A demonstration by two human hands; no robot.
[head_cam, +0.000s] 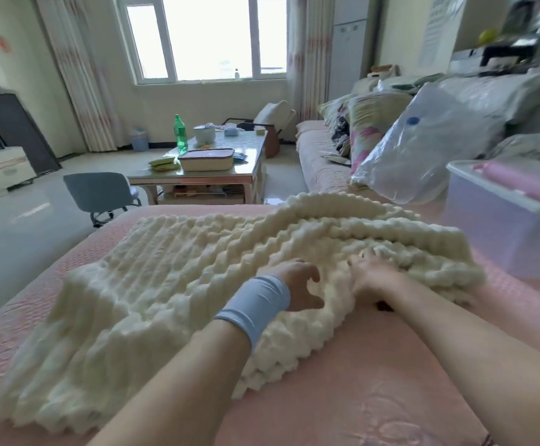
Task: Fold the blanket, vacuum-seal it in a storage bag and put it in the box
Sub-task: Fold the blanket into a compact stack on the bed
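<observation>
The blanket (pixel 172 272) is spread on the bed (pixel 374 381), its long axis laid from near left to far right. A ridge is clasped by the curled left grip (pixel 297 281); the right grip (pixel 371 272) (fingers spread, nothing held) is pressed just beside it, nearer the bunched right end, likely to be folded next.

Bright daylight pours from the blown-out far window (pixel 207 37); the far right smears, probably motion blur; edges bow outward; shadows are soft.
</observation>
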